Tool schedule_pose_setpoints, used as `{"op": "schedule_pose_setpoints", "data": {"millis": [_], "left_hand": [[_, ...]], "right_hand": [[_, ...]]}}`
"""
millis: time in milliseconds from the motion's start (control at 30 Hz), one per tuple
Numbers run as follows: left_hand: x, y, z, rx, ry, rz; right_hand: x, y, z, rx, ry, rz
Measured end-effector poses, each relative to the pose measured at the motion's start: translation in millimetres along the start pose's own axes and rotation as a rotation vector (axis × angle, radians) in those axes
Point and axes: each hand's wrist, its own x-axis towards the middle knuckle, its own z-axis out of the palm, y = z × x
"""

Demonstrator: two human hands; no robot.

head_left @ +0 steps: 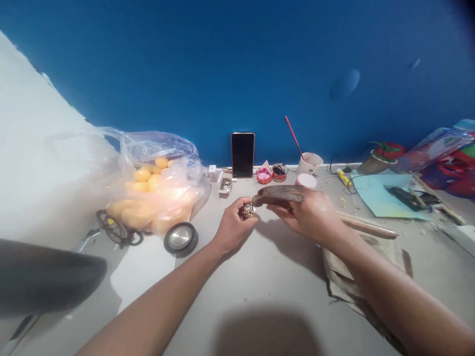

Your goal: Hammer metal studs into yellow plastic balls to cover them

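Observation:
My left hand [234, 222] is closed on a small, round, gold-coloured metal ornament [249, 210], pinched between thumb and fingers. The ornament has an openwork, sparkling surface. From the right, my right hand [309, 212] grips a dark brown, worn-looking tool [280, 194] with a blunt, curved end; its exact kind is unclear. The tool's end sits at the upper right edge of the ornament, and I cannot tell whether they touch. My right palm hides the tool's other end.
A phone [243, 154] leans against the blue wall. Nearby stand a small box of metal bits [224, 187], a pink-filled tub [264, 175] and a paper cup [310, 161]. Left are a plastic bag of yellow balls [156, 185] and a round black-rimmed object [180, 238]. Folded cloth [347, 277] lies right.

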Motion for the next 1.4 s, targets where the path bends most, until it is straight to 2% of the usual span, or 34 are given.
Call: {"op": "schedule_pose_setpoints", "data": {"millis": [67,233,400,567,733,900,1200,1400], "left_hand": [[-1,0,-0.1,0.009,-0.003,0.017],[0,-3,-0.8,-0.012,-0.017,0.060],[1,-4,-1.3,-0.038,-0.008,0.039],[1,-2,-1.4,-0.106,-0.027,-0.008],[2,0,-2.5,-0.240,-0.024,-0.076],[4,1,-4.2,-0.276,0.003,-0.105],[3,-5,-2.9,-0.259,-0.047,-0.064],[3,-2,-1.5,-0.199,-0.050,-0.053]], "right_hand": [[0,0,-2,0.018,0.022,0.028],[1,1,-2,0.047,-0.073,0.001],[0,1,2,0.041,0.064,0.025],[-1,1,2,0.072,-0.017,0.009],[1,8,-4,0.143,0.141,0.121],[2,10,-5,0.138,0.157,0.131],[0,7,2,0.060,0.125,0.077],[0,2,3,0.089,-0.056,0.062]]}}
